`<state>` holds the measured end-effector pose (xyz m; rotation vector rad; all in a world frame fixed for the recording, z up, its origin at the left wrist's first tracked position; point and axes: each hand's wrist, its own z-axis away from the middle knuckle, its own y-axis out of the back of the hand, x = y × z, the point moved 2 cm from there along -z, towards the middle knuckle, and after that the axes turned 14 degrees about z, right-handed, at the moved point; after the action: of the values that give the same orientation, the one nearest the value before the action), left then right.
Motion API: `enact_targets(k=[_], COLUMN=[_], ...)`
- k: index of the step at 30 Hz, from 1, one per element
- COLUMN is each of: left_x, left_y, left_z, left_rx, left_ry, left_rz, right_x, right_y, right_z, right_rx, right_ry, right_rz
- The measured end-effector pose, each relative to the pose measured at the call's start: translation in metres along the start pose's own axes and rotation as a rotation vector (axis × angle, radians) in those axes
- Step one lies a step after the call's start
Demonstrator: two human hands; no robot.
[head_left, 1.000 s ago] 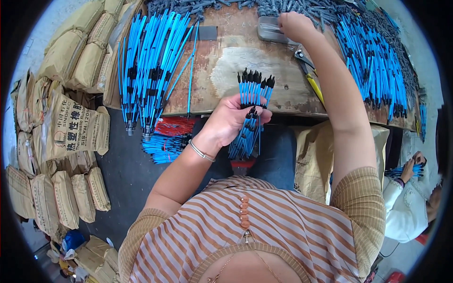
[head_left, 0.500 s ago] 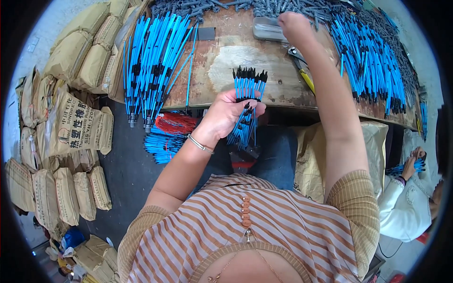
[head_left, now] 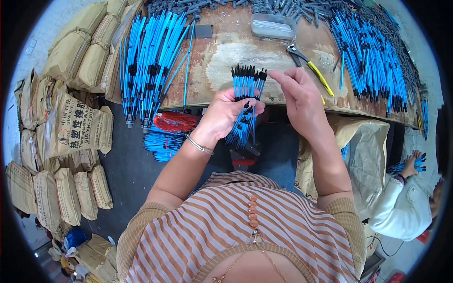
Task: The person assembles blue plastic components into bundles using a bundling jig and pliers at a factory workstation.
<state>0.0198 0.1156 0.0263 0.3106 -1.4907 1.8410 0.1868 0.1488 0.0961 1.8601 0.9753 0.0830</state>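
Observation:
My left hand (head_left: pixel 222 115) is closed around a bunch of thin blue rods with black tips (head_left: pixel 245 85), held just off the table's front edge. The black tips stand upright in a row, and the lower ends fan downward. Beside the right end of that row is my right hand (head_left: pixel 302 96). Its index finger and thumb come together at the outermost tips; whatever they pinch is too small to make out. A clear plastic tray (head_left: pixel 272 36) of thin, pale, needle-like pieces sits farther back on the table.
Pliers with yellow handles (head_left: pixel 320 79) lie right of the tray. Blue rods are heaped at left (head_left: pixel 153 66) and right (head_left: pixel 370 61). Grey plastic parts (head_left: pixel 302 7) line the back. Paper sacks (head_left: pixel 78 125) are stacked left. At right, another person's hand (head_left: pixel 411 163) holds blue rods.
My right hand has come back from the tray to the tips of the rods. My left hand keeps its hold on the bunch, nearly still.

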Motion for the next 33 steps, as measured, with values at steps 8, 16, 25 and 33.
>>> enact_targets(k=[8,16,25,33], left_x=[0.000,0.000,0.003,0.001], left_y=[-0.002,-0.002,-0.006,-0.001], left_z=[0.000,0.000,0.005,0.006], left_rx=[0.015,0.015,0.006,-0.022], left_ry=[-0.006,0.001,-0.011,-0.032], left_rz=[0.006,0.016,0.012,0.043], right_x=[-0.005,-0.007,0.001,0.005], right_y=[-0.001,-0.002,-0.017,-0.012], right_z=[-0.004,-0.006,-0.005,-0.007], right_rx=[0.010,0.018,0.015,-0.040], right_ry=[-0.017,-0.003,-0.079,-0.157], right_rz=[0.048,0.055,-0.172,-0.341])
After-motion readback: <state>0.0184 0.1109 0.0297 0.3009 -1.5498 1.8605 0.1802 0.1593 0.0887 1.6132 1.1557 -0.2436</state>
